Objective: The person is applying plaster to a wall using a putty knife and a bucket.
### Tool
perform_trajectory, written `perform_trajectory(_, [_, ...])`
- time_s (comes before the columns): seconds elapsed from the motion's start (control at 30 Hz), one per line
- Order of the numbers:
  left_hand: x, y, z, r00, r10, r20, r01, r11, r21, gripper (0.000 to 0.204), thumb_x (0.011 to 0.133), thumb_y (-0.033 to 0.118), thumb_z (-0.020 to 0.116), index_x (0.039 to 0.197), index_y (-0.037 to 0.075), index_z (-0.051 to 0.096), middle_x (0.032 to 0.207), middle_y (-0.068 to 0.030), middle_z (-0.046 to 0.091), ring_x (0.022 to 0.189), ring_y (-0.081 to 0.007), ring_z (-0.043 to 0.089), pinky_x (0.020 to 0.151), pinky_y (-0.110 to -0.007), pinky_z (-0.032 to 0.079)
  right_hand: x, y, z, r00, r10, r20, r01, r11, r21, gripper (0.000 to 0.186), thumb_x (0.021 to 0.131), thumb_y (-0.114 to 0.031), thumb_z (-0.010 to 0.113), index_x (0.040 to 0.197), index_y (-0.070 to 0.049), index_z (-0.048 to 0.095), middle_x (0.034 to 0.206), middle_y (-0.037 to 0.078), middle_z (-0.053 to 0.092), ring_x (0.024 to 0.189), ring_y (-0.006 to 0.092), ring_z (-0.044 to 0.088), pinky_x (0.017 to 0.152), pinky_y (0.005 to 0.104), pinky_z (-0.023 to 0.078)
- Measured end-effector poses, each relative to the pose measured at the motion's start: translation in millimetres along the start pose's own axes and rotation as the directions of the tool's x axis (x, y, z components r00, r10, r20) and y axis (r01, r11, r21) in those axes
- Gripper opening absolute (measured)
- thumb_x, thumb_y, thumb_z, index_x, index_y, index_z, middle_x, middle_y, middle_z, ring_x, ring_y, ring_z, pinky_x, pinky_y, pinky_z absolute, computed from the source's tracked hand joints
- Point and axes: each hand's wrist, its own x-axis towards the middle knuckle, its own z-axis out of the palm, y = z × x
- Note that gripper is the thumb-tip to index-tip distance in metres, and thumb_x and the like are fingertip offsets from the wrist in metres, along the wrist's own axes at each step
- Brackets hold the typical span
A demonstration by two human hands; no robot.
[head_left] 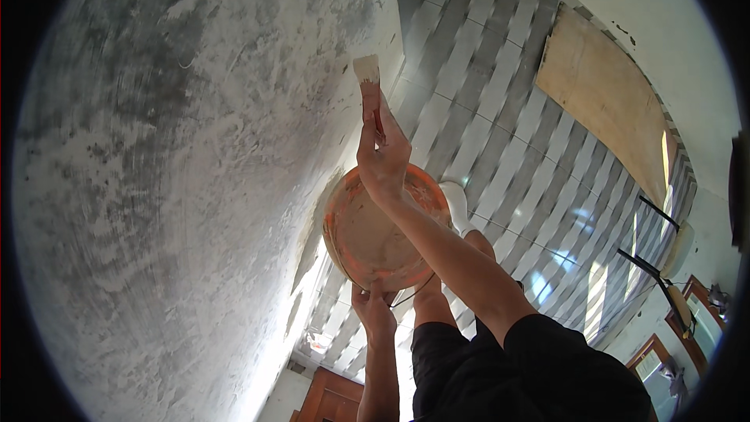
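Observation:
My right hand (383, 162) is closed around the reddish handle of a flat paintbrush (366, 70). Its pale, wide end points up, close beside the patchy grey-white wall (195, 148); I cannot tell whether it touches. Below that hand is an orange bucket (443, 202) with a smeared rim and a grey-brown coating or contents inside. My right forearm crosses over it. My left hand (376, 314) grips the near rim of the bucket, thumb on top, the other fingers mostly hidden underneath. A thin wire handle (414, 291) hangs by the rim.
Grey-and-white striped tiles (492, 86) cover the floor. A tan board (605, 98) lies by the far right wall. Dark-legged furniture (656, 270) and framed panels (652, 359) stand at right; a brown wooden door (332, 398) is at the bottom. My legs are below the bucket.

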Motion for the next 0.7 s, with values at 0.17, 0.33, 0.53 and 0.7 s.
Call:
perform_trajectory(0.17, [0, 9, -11, 1.0, 0.009, -0.014, -0.008, 1.0, 0.022, 0.037, 0.09, 0.003, 0.053, 0.126, -0.001, 0.046, 0.115, -0.0185, 0.058, 0.096, -0.0305, 0.066, 0.08, -0.038, 0.06, -10, -6, 8, 1.0, -0.01, 0.01, 0.01, 1.0, -0.018, 0.043, 0.093, 0.001, 0.051, 0.136, -0.003, 0.049, 0.091, 0.011, 0.066, 0.073, 0.0109, 0.057, 0.069, 0.0236, 0.049])
perform_trajectory(0.33, [6, 18, -15, 0.999, 0.003, -0.033, -0.001, 0.999, 0.045, 0.035, 0.09, 0.002, 0.053, 0.124, -0.003, 0.048, 0.112, -0.0179, 0.06, 0.093, -0.0285, 0.067, 0.079, -0.037, 0.06, -8, -9, 2, 0.994, 0.106, -0.007, -0.105, 0.994, 0.036, 0.041, 0.097, -0.011, 0.05, 0.137, -0.004, 0.047, 0.087, 0.002, 0.062, 0.076, 0.0064, 0.052, 0.071, 0.021, 0.046])
perform_trajectory(0.53, [9, 26, -14, 0.999, 0.002, -0.041, 0.0, 0.998, 0.062, 0.033, 0.091, 0.002, 0.053, 0.123, -0.005, 0.048, 0.112, -0.0186, 0.061, 0.095, -0.0288, 0.066, 0.081, -0.038, 0.06, -21, -4, 8, 0.997, 0.069, 0.014, -0.07, 0.991, 0.11, 0.041, 0.097, -0.011, 0.051, 0.137, -0.005, 0.047, 0.088, 0.001, 0.062, 0.075, 0.0066, 0.052, 0.071, 0.0209, 0.045])
perform_trajectory(0.7, [10, 31, -11, 1.0, -0.001, -0.021, 0.003, 0.998, 0.07, 0.034, 0.091, 0.002, 0.053, 0.124, -0.004, 0.048, 0.113, -0.0189, 0.06, 0.097, -0.0295, 0.066, 0.082, -0.038, 0.059, -10, 2, 10, 0.997, 0.072, -0.03, -0.071, 0.997, 0.037, 0.041, 0.096, -0.01, 0.051, 0.137, -0.005, 0.048, 0.085, -0.001, 0.058, 0.07, 0.0058, 0.047, 0.067, 0.0208, 0.044])
